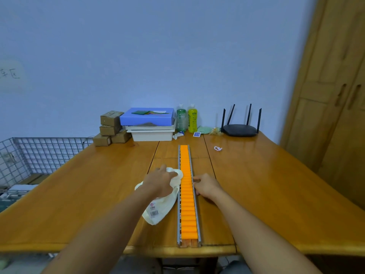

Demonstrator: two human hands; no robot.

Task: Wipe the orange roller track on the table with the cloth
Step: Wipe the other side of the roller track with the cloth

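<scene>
Head cam view looks down a wooden table (256, 184) with the orange roller track (187, 194) running lengthwise away from the person, right down the middle between both arms. It's a row of orange rollers sitting in a grey metal channel, with the near end almost at the table's front edge.

The left hand (160, 182) is closed around a bunched-up cream cloth (164, 206), fingers curled over the top of the wad. The front of that wad, just past the fingertips, is pressed up against the left rail and looks to be touching the edge of the rollers. The rest of the cloth trails back under the wrist toward the person and lies flat on the table, with a barcode label showing on it.

The right hand (207, 186) is on the other side of the track, directly across from the left hand. It's loosely curled with its fingertips resting on the right rail. It isn't holding anything, more like bracing the track.

Well beyond both hands, at the far wall: some cardboard boxes (111, 127), a blue box (147, 117) on white trays, two bottles (186, 118) and a black router (240, 129).
</scene>
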